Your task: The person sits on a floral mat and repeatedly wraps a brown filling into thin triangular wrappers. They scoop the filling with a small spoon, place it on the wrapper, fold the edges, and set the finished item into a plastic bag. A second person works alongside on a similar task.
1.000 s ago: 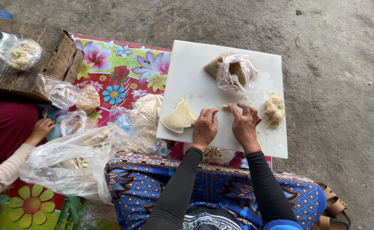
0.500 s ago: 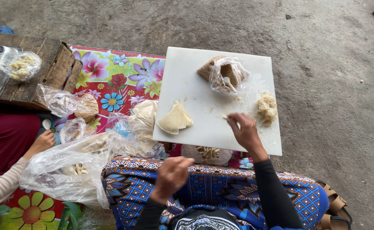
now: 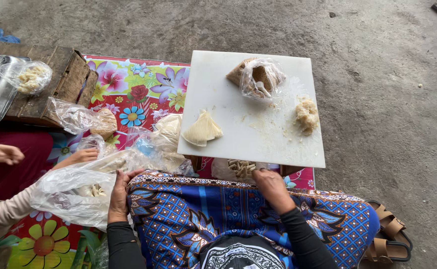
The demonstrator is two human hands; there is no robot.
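Head view showed a white board (image 3: 213,89) over the mat (image 3: 138,89), dough pile (image 3: 306,115) at its right edge, wrappers (image 3: 202,129) at its left. Left hand (image 3: 119,192) gripped a plastic bag (image 3: 71,192); right hand (image 3: 272,185) pinched rolled pieces (image 3: 242,168) below the near edge.

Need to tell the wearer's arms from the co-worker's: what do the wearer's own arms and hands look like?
Both arms wear snug black long sleeves ending at the wrists. The left hand and right hand are bare: no gloves, rings or watch visible. The co-worker's sleeve is beige.
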